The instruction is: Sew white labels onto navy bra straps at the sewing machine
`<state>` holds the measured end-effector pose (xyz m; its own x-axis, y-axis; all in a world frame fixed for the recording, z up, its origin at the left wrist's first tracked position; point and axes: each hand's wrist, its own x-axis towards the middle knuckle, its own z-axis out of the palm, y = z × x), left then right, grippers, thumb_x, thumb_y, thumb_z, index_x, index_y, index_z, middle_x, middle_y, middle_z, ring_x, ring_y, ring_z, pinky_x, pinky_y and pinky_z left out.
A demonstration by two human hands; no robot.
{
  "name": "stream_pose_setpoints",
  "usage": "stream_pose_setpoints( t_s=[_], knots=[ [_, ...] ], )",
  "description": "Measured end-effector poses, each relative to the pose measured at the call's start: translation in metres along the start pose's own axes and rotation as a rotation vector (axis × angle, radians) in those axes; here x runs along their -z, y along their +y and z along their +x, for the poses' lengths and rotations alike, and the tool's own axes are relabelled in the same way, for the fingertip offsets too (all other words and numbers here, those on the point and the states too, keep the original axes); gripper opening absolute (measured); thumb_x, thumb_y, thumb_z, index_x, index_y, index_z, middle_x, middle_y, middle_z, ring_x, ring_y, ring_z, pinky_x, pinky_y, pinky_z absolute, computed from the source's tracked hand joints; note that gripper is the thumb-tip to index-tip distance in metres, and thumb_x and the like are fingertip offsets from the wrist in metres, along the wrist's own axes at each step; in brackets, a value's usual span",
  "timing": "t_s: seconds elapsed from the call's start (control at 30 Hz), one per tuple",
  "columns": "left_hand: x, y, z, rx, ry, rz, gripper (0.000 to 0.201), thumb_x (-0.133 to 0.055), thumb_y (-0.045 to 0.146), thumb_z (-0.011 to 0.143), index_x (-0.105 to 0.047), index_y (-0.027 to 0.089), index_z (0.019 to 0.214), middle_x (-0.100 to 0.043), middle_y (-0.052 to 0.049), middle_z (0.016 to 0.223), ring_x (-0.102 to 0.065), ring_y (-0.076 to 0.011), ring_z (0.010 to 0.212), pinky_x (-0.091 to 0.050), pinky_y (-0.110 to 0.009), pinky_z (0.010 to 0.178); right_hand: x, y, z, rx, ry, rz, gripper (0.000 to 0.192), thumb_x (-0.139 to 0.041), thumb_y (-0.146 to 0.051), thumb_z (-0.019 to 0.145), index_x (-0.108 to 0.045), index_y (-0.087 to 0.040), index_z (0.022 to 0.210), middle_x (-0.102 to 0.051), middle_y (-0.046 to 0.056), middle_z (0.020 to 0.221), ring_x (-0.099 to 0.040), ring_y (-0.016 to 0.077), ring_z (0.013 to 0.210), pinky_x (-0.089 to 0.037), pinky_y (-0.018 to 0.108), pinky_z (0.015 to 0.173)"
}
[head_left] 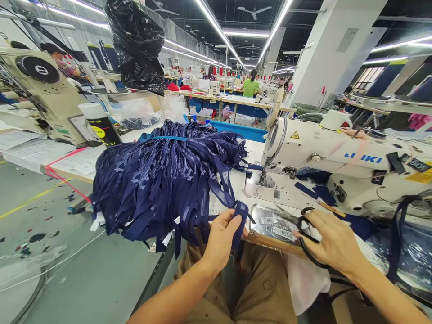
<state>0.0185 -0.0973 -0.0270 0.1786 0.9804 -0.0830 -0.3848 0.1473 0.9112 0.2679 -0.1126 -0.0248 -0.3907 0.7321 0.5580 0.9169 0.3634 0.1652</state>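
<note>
My left hand (219, 240) pinches a folded navy fabric strip (240, 221) between thumb and fingers at the table's front edge. Sheer navy material runs from that strip back to a big heap of navy strips (158, 180) on the left, loosely bound by a blue band (165, 138). In my right hand (334, 238) are scissors with black handles (301, 225). Their blades point left over a shiny metal plate (270, 222), apart from the strip. Just behind stands a white sewing machine (303, 148), with its needle area near the heap.
A cream sewing machine (40, 90) and a spray can (97, 123) stand at the left. Navy scraps (312, 191) lie under the white machine's arm. A black plastic bag (135, 45) covers something above the heap. Other people sit at machines farther back, one in a green shirt (250, 87).
</note>
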Motion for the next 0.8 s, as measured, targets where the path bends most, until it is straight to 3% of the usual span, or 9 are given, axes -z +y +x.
stream_pose_setpoints(
  t_s=[0.1, 0.23, 0.8],
  knots=[
    [0.0, 0.001, -0.001, -0.003, 0.004, -0.011, 0.018, -0.055, 0.032, 0.073, -0.052, 0.015, 0.069, -0.053, 0.001, 0.053, -0.046, -0.0094, 0.053, -0.036, -0.021, 0.059, 0.005, -0.024, 0.02, 0.105, 0.064, -0.08, 0.031, -0.048, -0.045, 0.078, -0.055, -0.016, 0.073, -0.055, 0.007, 0.07, -0.046, 0.0172, 0.06, -0.033, 0.03, 0.057],
    [-0.001, 0.004, -0.003, 0.01, 0.016, -0.044, 0.02, -0.058, 0.034, 0.071, -0.052, 0.015, 0.068, -0.052, 0.001, 0.053, -0.046, -0.0097, 0.053, -0.038, -0.022, 0.06, 0.004, -0.039, 0.032, 0.14, 0.099, -0.119, 0.029, -0.048, -0.042, 0.079, -0.055, -0.016, 0.068, -0.05, 0.004, 0.064, -0.041, 0.0149, 0.057, -0.028, 0.029, 0.056],
    [-0.001, 0.007, -0.005, -0.008, 0.042, -0.116, 0.017, -0.056, 0.03, 0.073, -0.051, 0.015, 0.066, -0.052, 0.001, 0.053, -0.045, -0.0094, 0.054, -0.038, -0.022, 0.061, -0.003, -0.045, 0.038, 0.275, 0.169, -0.218, 0.031, -0.046, -0.038, 0.083, -0.051, -0.016, 0.062, -0.045, 0.001, 0.054, -0.036, 0.0135, 0.053, -0.025, 0.029, 0.055]
  ],
)
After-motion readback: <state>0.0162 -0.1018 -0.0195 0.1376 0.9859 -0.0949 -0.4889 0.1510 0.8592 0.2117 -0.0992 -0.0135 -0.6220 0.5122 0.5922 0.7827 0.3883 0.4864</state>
